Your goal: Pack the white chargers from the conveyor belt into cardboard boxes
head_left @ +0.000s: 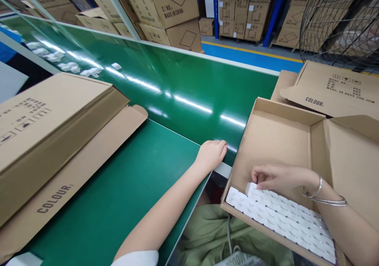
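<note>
My right hand point(268, 177), with metal bangles at the wrist, pinches a small white block point(251, 188) inside an open cardboard box point(281, 133). That block stands at the end of a row, raised above its neighbours. Rows of similar white blocks point(284, 216) line the near side of the box, packed close together. My left hand point(211, 154) is curled closed at the corner of the green table point(142, 187), beside the conveyor belt. Its fingers face away, so anything inside them is hidden.
Beyond the table runs a green conveyor belt point(189, 84), with loose white pieces point(69, 66) at its far left. A large carton point(56, 116) lies on the table at left. Another carton point(340, 84) sits behind the open box. A wire fan guard point(337, 25) stands at the upper right.
</note>
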Available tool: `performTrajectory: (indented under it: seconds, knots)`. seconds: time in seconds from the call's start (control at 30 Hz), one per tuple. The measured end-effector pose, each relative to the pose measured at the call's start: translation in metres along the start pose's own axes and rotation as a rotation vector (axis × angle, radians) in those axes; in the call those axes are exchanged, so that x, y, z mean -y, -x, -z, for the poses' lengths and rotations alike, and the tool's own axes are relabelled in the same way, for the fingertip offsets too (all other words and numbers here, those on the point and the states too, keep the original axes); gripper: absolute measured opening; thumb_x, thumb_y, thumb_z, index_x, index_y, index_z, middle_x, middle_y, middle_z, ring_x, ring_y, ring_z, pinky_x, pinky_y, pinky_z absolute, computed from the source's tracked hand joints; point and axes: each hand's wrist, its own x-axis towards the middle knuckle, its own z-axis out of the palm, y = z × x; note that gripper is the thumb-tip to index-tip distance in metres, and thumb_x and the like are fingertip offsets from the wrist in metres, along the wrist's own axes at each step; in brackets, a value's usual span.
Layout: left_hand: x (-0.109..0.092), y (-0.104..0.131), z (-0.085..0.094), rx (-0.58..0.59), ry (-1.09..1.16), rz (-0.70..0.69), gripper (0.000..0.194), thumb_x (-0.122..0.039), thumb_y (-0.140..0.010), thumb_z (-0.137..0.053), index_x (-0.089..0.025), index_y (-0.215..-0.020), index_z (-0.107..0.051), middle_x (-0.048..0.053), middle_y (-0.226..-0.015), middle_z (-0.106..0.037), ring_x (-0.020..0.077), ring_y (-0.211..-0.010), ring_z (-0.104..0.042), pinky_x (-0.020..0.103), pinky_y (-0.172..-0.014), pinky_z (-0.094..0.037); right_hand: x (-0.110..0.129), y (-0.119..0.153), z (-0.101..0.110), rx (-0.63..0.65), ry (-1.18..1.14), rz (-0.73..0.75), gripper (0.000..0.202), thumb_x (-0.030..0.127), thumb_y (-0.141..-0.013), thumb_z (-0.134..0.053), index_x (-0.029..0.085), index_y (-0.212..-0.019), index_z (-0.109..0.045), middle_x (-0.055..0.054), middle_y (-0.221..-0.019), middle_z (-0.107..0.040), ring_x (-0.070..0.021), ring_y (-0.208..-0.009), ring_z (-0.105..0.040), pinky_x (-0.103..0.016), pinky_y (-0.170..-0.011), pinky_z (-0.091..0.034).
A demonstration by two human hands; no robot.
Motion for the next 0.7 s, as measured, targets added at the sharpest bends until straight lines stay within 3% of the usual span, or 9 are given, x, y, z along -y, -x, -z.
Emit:
performTrajectory:
  seconds: [0.7]
  knots:
    - [-0.0003,0.0000,0.0006,0.022,-0.009,0.007,0.033,-0.025,-0.095,-0.030,-0.018,-0.094,-0.062,0.004,-0.085,-0.069,0.0193,-0.079,-0.064,0.031,-0.069,-0.040,-0.0049,-0.0011,0.0005,-0.068,-0.019,0.014,0.037,0.051,-0.081,-0.060,0.018,-0.095,-0.049,-0.004,-0.092,-0.060,-0.0165,-0.082,-0.056,-0.025,-0.065,-0.043]
